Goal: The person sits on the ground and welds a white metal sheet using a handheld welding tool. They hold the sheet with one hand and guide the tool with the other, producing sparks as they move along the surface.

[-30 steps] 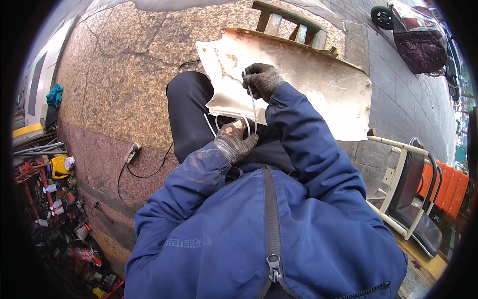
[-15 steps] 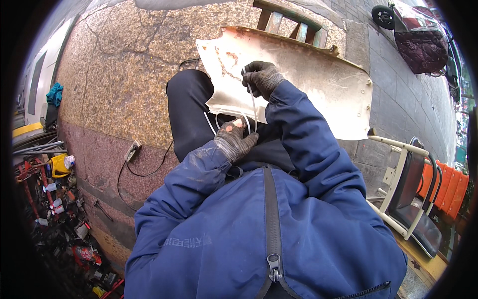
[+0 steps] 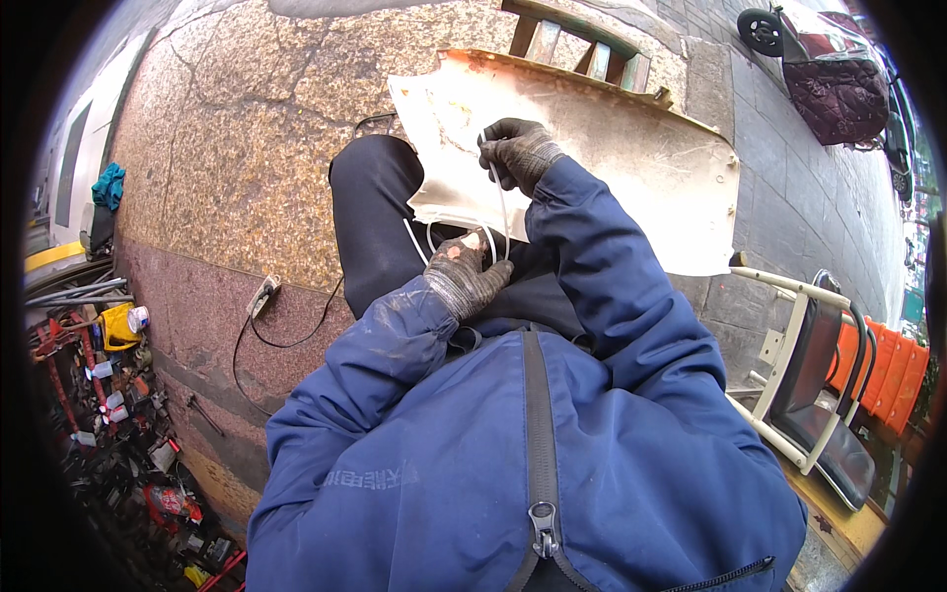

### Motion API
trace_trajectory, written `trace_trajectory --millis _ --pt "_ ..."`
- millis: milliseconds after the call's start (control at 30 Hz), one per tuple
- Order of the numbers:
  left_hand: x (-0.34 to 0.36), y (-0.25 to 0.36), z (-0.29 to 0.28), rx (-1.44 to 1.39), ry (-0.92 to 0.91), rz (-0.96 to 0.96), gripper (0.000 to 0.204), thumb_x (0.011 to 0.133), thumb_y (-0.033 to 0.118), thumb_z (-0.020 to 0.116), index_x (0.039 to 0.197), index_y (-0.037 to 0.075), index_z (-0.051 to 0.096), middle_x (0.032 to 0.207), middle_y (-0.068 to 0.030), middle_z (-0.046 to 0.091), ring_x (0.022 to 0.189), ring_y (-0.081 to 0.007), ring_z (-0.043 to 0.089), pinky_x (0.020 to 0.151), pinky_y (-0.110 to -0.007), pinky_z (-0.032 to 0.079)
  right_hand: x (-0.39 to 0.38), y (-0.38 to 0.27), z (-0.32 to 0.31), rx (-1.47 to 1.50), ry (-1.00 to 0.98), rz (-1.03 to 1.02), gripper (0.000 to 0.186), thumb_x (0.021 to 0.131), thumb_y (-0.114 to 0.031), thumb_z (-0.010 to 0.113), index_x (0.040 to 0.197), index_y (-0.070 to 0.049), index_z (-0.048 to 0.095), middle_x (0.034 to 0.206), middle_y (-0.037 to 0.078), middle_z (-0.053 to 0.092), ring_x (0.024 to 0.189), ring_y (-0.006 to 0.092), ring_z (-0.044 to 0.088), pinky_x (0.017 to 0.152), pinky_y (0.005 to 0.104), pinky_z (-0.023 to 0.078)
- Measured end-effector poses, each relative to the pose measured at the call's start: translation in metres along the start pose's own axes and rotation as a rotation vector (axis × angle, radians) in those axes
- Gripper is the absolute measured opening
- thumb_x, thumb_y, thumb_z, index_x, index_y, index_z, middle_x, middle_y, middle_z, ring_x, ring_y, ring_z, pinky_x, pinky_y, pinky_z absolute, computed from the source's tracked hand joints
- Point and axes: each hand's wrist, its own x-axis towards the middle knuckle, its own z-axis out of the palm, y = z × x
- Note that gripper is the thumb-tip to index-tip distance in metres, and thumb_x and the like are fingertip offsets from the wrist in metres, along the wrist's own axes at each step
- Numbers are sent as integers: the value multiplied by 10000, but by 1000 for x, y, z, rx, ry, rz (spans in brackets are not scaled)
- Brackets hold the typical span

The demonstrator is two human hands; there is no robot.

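Note:
A thin white plastic rod (image 3: 502, 202), bent into loops, runs between my two gloved hands. My right hand (image 3: 521, 156) pinches its upper end above a large off-white curved panel (image 3: 631, 178). Closed around the looped lower part, my left hand (image 3: 469, 274) rests low over my lap, and a cut-looking end of the rod sticks out to its left. The panel leans across my legs toward a wooden stool (image 3: 582, 44); brownish stains mark its far left part. Both gloves are dark and dirty, and a bare patch shows on the left one.
A power strip (image 3: 263, 294) with a black cable lies on the floor to my left. Tools and parts form a cluttered heap (image 3: 118, 424) at the lower left. On the right stands a metal-framed chair (image 3: 804, 395) beside an orange barrier (image 3: 878, 375). A covered scooter (image 3: 834, 94) is at the far right.

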Motion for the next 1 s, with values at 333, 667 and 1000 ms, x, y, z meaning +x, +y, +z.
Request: trace_trajectory --millis 333,667,1000 --pt "-1 2 -1 45 15 -10 429 766 322 608 1071 30 530 997 -202 602 956 -350 568 839 -398 446 1 -2 1 -11 -2 -1 60 789 -24 573 844 0 572 623 88 572 415 141 506 321 247 372" --pt "5 -10 6 37 -16 -43 401 776 291 602 1073 30 537 975 -177 611 930 -317 582 828 -382 443 1 -4 4 -22 -6 5 56 794 -27 569 844 -1 576 619 85 572 417 138 503 323 246 371" --pt "5 -7 6 64 31 -23 361 763 258 617 1054 54 553 945 -154 619 890 -313 590 797 -380 451 4 -3 5 -22 -27 12 70 795 -34 575 856 -1 573 618 85 570 423 139 506 329 250 371"
